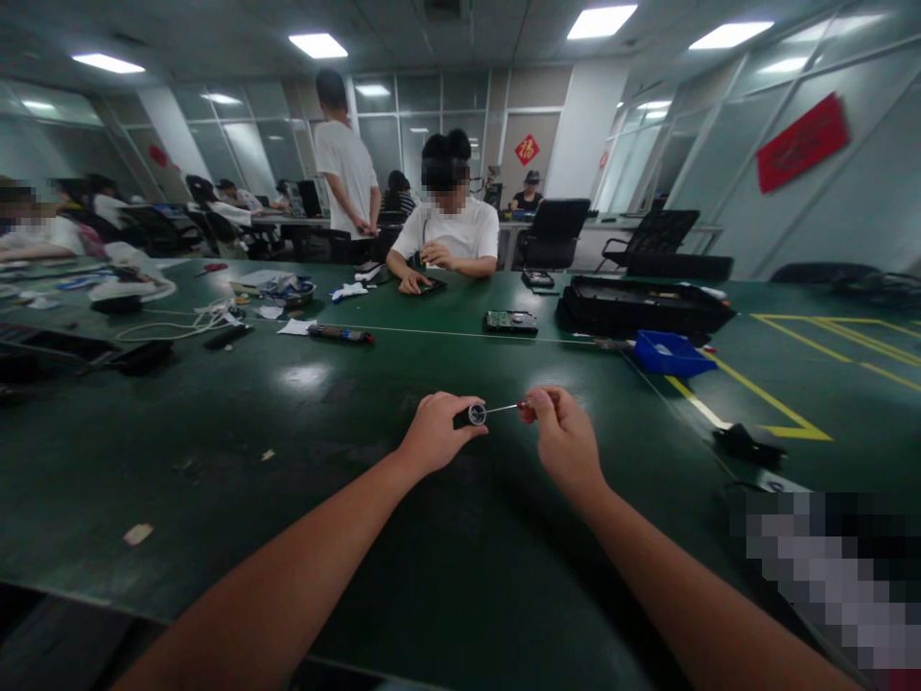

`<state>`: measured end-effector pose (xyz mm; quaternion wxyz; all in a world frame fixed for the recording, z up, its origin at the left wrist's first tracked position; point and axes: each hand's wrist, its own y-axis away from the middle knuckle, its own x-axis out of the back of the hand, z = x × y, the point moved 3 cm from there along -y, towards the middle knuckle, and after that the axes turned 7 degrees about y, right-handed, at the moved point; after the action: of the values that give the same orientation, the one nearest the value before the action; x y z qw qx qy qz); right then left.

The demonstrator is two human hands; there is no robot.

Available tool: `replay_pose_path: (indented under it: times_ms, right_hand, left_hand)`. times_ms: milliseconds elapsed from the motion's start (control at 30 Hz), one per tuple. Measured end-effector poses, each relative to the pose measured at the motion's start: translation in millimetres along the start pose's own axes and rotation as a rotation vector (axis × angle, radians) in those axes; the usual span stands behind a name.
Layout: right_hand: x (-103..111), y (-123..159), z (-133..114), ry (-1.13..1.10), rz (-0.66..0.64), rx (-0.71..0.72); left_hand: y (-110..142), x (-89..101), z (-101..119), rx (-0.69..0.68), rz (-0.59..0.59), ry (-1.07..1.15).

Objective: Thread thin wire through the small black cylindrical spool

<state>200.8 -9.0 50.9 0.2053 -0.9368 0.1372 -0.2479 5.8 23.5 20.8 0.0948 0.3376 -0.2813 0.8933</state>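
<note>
Between the thumb and fingers of my left hand [440, 432] is a small round part [477, 415] with a pale, shiny rim and a dark inside. My right hand [565, 437] is closed around the reddish handle of a screwdriver [502, 409]. Its thin metal shaft points left, and the tip meets the round part at its open face. Whether the tip sits on a screw is too small to make out. Both hands are held over the green table [403, 585], in front of me.
Across the table a person [450, 235] in a white shirt handles a dark device. A circuit-board unit [510, 321], a long black case [644, 305] and a blue bin [671, 354] stand beyond my hands. At left lie a marker-like tool [341, 334] and cables [179, 326].
</note>
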Motion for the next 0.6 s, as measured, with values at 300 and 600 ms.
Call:
replay_pose_path:
  times_ms: [300, 600]
  right_hand:
    - [7.1, 6.7, -11.9, 0.382, 0.04, 0.149]
    - [-0.7, 12.6, -18.8, 0.25, -0.114, 0.282]
  left_hand:
    - [0.5, -2.7, -5.8, -0.006, 0.001, 0.015]
    - [0.1, -2.1, -4.8, 0.002, -0.008, 0.013]
